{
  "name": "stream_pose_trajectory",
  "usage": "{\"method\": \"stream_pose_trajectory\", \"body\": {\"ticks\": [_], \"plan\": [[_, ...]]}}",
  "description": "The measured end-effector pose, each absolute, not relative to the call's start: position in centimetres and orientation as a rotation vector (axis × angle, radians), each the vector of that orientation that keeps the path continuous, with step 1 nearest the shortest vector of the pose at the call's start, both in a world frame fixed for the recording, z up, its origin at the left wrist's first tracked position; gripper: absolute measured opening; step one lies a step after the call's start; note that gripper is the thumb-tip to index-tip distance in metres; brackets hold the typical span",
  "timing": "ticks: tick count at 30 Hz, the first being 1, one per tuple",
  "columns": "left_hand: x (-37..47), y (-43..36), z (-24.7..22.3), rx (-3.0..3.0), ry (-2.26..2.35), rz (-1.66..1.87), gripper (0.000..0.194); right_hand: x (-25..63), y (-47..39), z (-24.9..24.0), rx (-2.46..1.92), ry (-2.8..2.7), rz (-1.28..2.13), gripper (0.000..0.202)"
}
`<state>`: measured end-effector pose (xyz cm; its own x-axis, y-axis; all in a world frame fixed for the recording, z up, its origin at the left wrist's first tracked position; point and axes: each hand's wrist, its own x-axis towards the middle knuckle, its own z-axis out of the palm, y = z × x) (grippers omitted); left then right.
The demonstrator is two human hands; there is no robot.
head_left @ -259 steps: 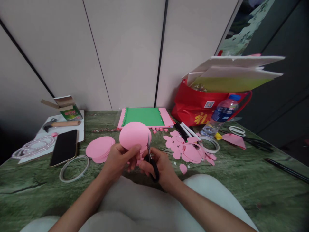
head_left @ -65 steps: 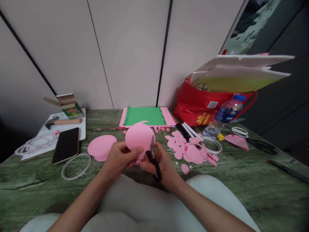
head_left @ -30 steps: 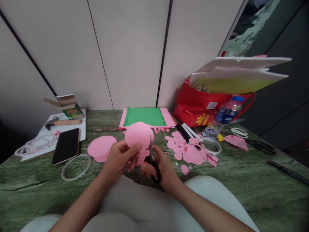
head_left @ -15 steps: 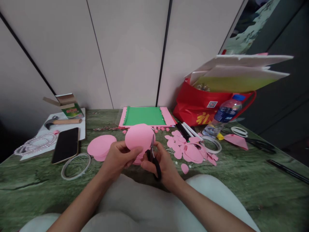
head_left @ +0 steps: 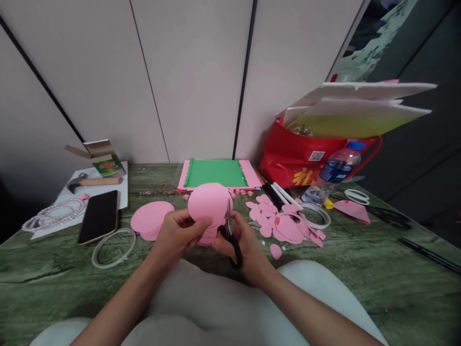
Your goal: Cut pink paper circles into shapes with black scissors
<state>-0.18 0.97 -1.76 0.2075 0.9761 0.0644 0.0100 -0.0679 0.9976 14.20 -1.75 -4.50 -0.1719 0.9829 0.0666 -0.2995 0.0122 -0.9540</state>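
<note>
Pinched between the thumb and fingers of my left hand [head_left: 180, 233] is a round pink paper disc [head_left: 207, 204], held up at the middle of the table. My right hand [head_left: 248, 245] grips black-handled scissors [head_left: 236, 250], their metal blades at the disc's right edge. Below the held disc lie more pink paper rounds [head_left: 208, 237], partly hidden by my hands. A stack of pink ovals [head_left: 153, 218] lies left of my left hand. To the right, petal-shaped pink pieces [head_left: 266, 216] are heaped.
A green sheet [head_left: 216, 173] lies on pink paper at the back. A phone [head_left: 99, 216], tape roll [head_left: 114, 248], hammer [head_left: 99, 181] and bead strings [head_left: 55, 215] are left. A red bag [head_left: 288, 154], water bottle [head_left: 333, 173] and pens [head_left: 284, 194] stand or lie right.
The disc has shifted slightly to the right against the scissors and turned a little. Both hands stay in nearly the same place.
</note>
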Motion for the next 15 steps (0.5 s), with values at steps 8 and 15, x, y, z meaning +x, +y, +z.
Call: {"method": "stream_pose_trajectory", "body": {"ticks": [8, 15], "plan": [[-0.07, 0.97, -1.64, 1.339, 1.023, 1.136, 0.022, 14.14, -1.68, -4.3, -1.0, -1.14, 1.381, 0.059], [-0.26, 0.98, -1.71, 1.327, 1.012, 1.148, 0.026, 14.22, -1.74, -3.96, -1.055, -1.176, 1.371, 0.056]]}}
